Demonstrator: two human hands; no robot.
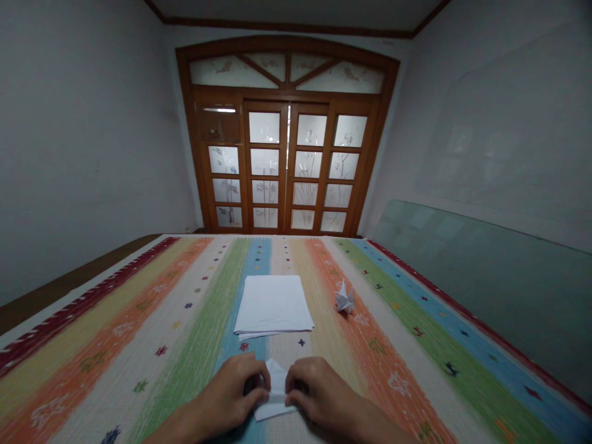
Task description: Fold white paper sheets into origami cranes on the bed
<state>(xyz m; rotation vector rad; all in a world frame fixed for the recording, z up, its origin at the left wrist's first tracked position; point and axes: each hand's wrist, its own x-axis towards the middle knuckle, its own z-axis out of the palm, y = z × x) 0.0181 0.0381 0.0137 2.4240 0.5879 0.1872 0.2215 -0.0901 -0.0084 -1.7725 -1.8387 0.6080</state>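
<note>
Left hand [226,391] and right hand [321,394] sit low in view, close together on a striped woven cover [407,394]. Between them, a folded white paper [276,391] lies flat on the cover, its pointed end facing away from the person and a flap angling out toward the lower left. Hands hide part of it, so the exact shape of the fold cannot be made out.

Finger state: narrow on both sides. Left fingers [259,376] curl over the paper's left side; right fingers [296,385] press on its right side. The paper is pinched between the two hands, with only a narrow strip showing.

Ahead of the hands, just beyond a small dark embroidered star [301,342], lies a squarish stack of white paper [272,305], one lower sheet's edge sticking out at the front. A small white origami crane [345,299] stands to the right of the stack, near but not touching it.

Cover runs in red, orange, green, blue and cream stripes. A large glass pane [481,277] stands along its right side. A wooden door [287,166] with frosted panes fills the far wall.
</note>
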